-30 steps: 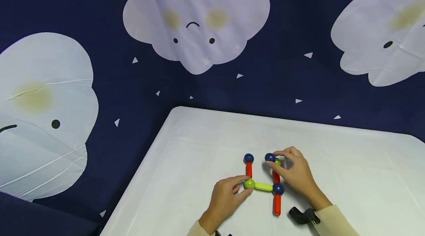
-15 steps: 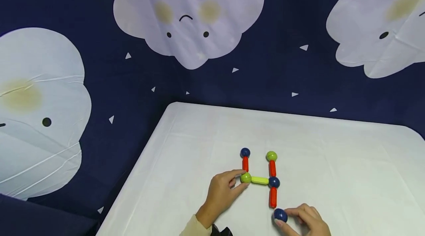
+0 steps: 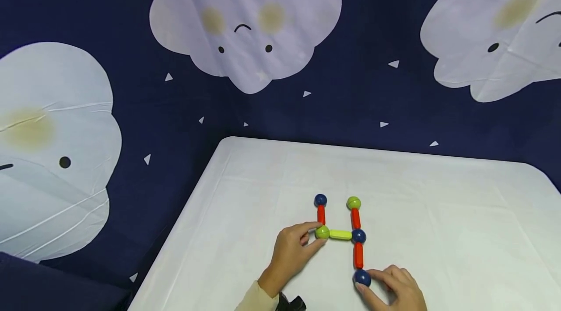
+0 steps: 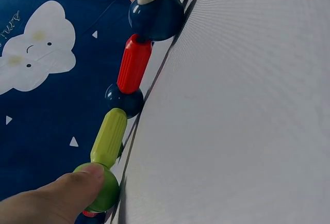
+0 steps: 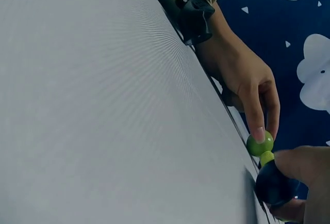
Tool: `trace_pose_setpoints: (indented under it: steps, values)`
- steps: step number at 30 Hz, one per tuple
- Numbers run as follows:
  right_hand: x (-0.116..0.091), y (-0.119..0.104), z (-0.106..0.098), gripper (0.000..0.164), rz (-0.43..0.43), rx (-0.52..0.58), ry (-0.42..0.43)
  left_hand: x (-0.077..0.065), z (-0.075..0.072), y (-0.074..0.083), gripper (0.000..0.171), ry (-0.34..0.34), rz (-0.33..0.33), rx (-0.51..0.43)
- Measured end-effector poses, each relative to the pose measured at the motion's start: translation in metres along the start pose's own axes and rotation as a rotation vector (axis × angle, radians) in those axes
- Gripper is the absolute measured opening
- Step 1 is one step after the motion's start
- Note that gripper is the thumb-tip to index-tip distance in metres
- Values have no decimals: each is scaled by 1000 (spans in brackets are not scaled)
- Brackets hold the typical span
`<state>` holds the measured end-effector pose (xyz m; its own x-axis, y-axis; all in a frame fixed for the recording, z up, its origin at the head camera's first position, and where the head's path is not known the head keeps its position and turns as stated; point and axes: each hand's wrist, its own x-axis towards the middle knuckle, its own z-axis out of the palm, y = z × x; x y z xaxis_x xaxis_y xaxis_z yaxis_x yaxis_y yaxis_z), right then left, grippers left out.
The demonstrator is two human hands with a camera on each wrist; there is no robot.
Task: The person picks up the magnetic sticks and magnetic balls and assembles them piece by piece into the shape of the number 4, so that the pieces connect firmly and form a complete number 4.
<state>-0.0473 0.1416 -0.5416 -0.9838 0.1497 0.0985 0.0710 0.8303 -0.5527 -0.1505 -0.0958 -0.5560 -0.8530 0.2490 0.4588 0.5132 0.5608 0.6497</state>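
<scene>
On the white table lies a joined figure of coloured rods and balls. My left hand pinches the green ball at its left corner between thumb and forefinger. A yellow-green rod runs from that ball to a blue ball. Below the blue ball, a red rod meets another blue ball, which my right hand pinches from the right. In the left wrist view, this held blue ball sits right at the end of the red rod.
Two more red rods point away from me, one tipped with a blue ball, the other with a green ball. The white table reaches back to a dark blue cloth with clouds. A black wrist mount sits on the left sleeve.
My right hand has brought the blue ball from beside the far green ball down to the near red rod's end. The left hand keeps its hold on the corner green ball.
</scene>
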Motion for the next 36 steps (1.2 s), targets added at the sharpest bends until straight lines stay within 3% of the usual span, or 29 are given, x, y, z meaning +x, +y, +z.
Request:
trace_pose_setpoints:
  steps: [2, 4, 10, 18, 25, 36]
  values:
    - [5, -1, -1, 42, 42, 0, -31, 4, 1, -3, 32, 0, 11, 0]
    - [11, -1, -1, 42, 45, 16, -10, 9, 2, -7, 32, 5, 21, 1]
    - [24, 2, 5, 35, -100, 59, 147, 20, 1, -13, 33, 23, 27, 4]
    - [19, -8, 14, 32, -154, 119, 175, 11, -13, -11, 32, 17, 1, 25]
    - [4, -12, 13, 32, -109, 46, 186, -4, -21, -6, 33, 3, -70, 16]
    - [-2, -13, 13, 36, -88, 2, 146, -8, -14, -9, 33, 7, -62, -9]
